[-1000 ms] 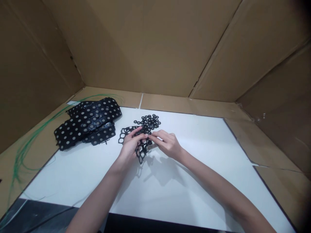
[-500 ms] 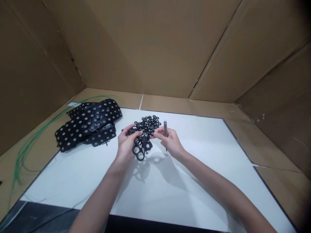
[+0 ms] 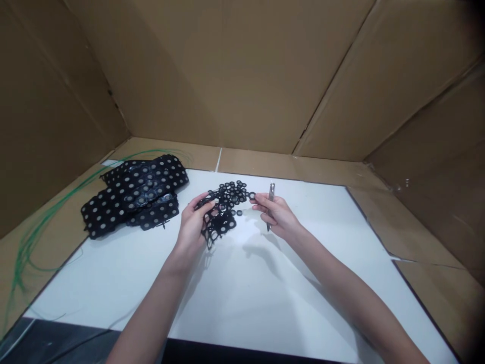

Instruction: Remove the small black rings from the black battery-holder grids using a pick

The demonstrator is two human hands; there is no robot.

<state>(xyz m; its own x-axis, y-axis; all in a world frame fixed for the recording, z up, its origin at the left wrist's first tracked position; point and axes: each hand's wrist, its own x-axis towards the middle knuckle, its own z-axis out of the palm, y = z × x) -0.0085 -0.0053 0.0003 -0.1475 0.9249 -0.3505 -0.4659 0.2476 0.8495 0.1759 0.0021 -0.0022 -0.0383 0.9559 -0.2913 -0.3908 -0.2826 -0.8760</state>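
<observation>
From the head view, the only one I had, I saw the left hand (image 3: 193,230) closed around a black ring lattice (image 3: 227,197), its fingers (image 3: 204,203) pinching the webbing, with a loose fold hanging below them and the rest lying on a white board (image 3: 242,298). The right hand (image 3: 278,215) was just beside the lattice, its fingertips (image 3: 257,198) reaching toward a ring at the edge, and I couldn't tell whether they were touching it. A slim metal tool (image 3: 270,199) stood nearly upright in that hand, gripped by the curled lower fingers. Off to the left lay a stack of black dotted sheets (image 3: 134,194), with green wires (image 3: 56,207) trailing past it and cardboard walls (image 3: 227,76) beyond (an oddly tidy booth). From where I sat, the risk was the tool's point: turned inward, it could snag the thin webbing, and a hard pull could tear it
</observation>
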